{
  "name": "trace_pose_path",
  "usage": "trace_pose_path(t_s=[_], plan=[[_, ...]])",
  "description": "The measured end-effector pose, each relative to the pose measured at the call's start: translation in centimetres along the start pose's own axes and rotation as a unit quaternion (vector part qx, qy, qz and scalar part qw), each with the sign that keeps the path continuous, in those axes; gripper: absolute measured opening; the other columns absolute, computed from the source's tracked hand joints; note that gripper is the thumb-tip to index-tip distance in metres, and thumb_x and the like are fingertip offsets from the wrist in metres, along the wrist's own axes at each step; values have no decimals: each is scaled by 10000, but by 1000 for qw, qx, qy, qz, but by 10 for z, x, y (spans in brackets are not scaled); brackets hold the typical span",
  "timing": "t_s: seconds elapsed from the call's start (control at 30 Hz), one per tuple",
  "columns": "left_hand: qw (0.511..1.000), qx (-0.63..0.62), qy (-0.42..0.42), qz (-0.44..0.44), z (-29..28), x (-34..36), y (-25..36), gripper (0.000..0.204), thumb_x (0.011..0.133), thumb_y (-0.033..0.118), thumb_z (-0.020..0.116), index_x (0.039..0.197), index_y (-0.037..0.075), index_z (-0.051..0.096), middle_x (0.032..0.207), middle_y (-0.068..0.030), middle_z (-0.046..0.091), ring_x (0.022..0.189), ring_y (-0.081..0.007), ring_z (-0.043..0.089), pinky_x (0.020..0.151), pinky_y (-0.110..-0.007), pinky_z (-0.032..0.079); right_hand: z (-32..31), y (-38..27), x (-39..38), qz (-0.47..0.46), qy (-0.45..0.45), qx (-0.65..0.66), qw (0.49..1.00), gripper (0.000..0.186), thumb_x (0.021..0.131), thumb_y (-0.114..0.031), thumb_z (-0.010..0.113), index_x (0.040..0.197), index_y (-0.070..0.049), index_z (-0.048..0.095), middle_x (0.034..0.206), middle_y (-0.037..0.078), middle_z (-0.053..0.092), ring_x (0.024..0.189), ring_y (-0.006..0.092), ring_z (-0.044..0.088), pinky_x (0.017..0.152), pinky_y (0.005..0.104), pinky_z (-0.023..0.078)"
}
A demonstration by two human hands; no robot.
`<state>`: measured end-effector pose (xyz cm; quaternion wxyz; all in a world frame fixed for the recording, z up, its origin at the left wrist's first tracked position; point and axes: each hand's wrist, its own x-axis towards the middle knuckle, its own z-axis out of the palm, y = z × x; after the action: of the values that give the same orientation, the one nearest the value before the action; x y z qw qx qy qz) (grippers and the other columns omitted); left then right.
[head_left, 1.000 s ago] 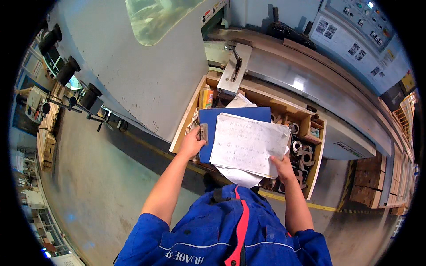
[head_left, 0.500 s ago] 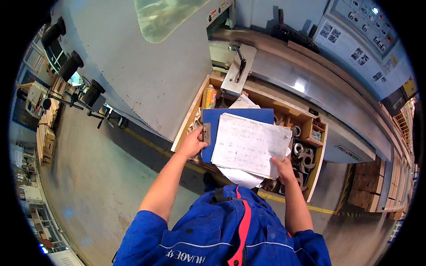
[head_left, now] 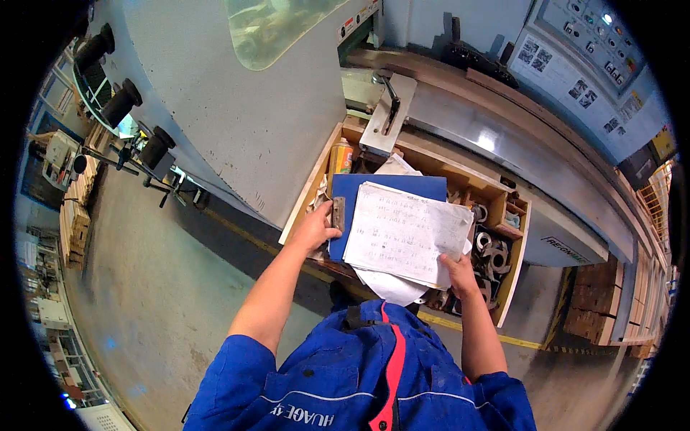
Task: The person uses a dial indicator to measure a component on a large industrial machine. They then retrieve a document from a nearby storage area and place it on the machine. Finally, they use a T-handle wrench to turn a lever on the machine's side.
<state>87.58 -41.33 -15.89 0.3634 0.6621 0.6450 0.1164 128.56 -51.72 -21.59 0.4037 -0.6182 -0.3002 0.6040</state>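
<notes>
A blue clipboard [head_left: 388, 183] lies over an open wooden drawer. At its left end is a metal clip [head_left: 338, 215], and my left hand [head_left: 314, 228] has its fingers and thumb closed on it. Handwritten white paper sheets [head_left: 406, 233], in a loose stack, partly cover the board. My right hand [head_left: 458, 274] pinches the stack's lower right corner, thumb on top; the fingers beneath are hidden. The sheets sit to the right of the clip, apart from it. Another white sheet [head_left: 388, 286] sticks out below the board.
The wooden drawer [head_left: 516, 276] holds metal rings and cutter-like parts [head_left: 494, 255], plus a yellow spray can [head_left: 341, 156]. A grey machine housing [head_left: 251, 122] rises at left. Behind the drawer runs a metal machine bed [head_left: 474, 129], with a lever plate [head_left: 388, 115] at its near edge.
My left hand and the clipboard have shifted slightly right, toward the sheets. My right hand and the paper stack have stayed almost in place.
</notes>
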Motion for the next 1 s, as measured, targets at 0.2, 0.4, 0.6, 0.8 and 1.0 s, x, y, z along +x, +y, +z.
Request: trace_pose_path(t_s=[0.2, 0.4, 0.6, 0.8, 1.0], plan=[[999, -41, 22, 25, -8, 1, -11, 733, 916, 368, 748, 1517, 58, 467, 1003, -171, 719, 929, -303, 697, 855, -395, 542, -2, 4, -1, -1, -2, 25, 1000, 424, 937, -173, 729, 1295, 25, 621, 1167, 91, 708, 1027, 216, 671, 926, 367, 523], [964, -96, 228, 102, 1, 33, -19, 368, 984, 332, 634, 1155, 25, 742, 1109, -223, 734, 1020, -342, 708, 893, -418, 539, -3, -3, -3, 7, -33, 76, 997, 423, 930, -164, 738, 1294, 13, 614, 1182, 92, 704, 1046, 220, 674, 919, 371, 533], [970, -150, 186, 34, 23, 65, -32, 288, 993, 260, 667, 970, -16, 746, 698, -44, 670, 590, -139, 606, 570, -318, 486, 0, -5, 6, 12, -64, 102, 993, 430, 920, -183, 759, 1279, 5, 615, 1179, 94, 703, 1036, 224, 680, 915, 373, 540], [975, -176, 126, -57, 12, 62, -13, 332, 967, 321, 673, 1010, 3, 756, 810, -132, 725, 729, -239, 684, 694, -374, 530, 6, -9, 14, 30, -51, 43, 997, 462, 914, -237, 787, 1267, 10, 618, 1137, 94, 714, 992, 219, 690, 884, 376, 556], [968, -206, 120, -77, 13, 72, -31, 331, 959, 321, 685, 1015, 4, 760, 791, -142, 728, 661, -211, 688, 652, -373, 540, 8, -10, 22, 29, -67, 53, 996, 449, 913, -239, 788, 1244, 17, 626, 1108, 95, 721, 970, 217, 700, 857, 373, 569]])
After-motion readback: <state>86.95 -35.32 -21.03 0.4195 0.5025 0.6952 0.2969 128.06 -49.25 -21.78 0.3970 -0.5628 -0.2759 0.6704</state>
